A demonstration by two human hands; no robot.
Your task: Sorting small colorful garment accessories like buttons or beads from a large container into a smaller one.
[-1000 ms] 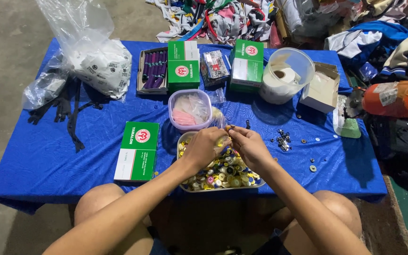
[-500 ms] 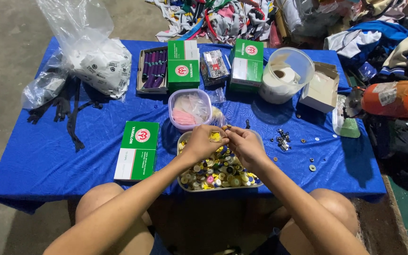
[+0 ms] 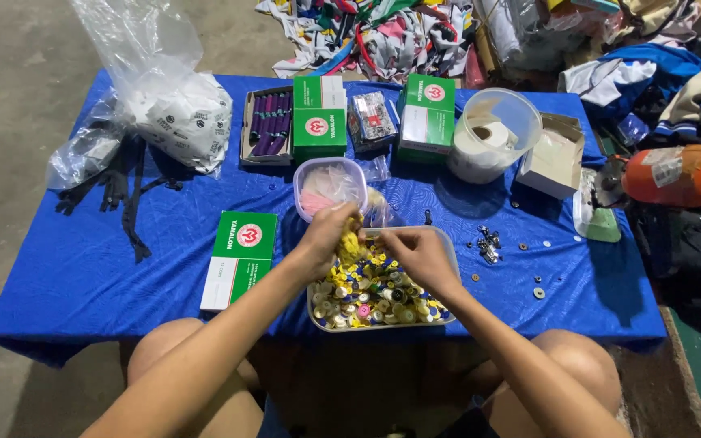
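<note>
A small sewing or garment-trimmings workplace, set up on a bare floor

A low table (image 3: 83, 276) under a blue cloth stands on grey concrete (image 3: 10, 73); a clear tub of mixed coloured buttons (image 3: 375, 296) sits at its near edge; green boxes (image 3: 320, 118) and a tray of purple thread spools (image 3: 268, 126) line the far edge; black zippers (image 3: 127, 195) trail off the left edge beside plastic bags (image 3: 168, 105); loose metal fittings (image 3: 488, 243) lie scattered toward the right edge; heaps of fabric scraps and clothing (image 3: 391, 36) pile up beyond the far edge and the right corner.
</note>
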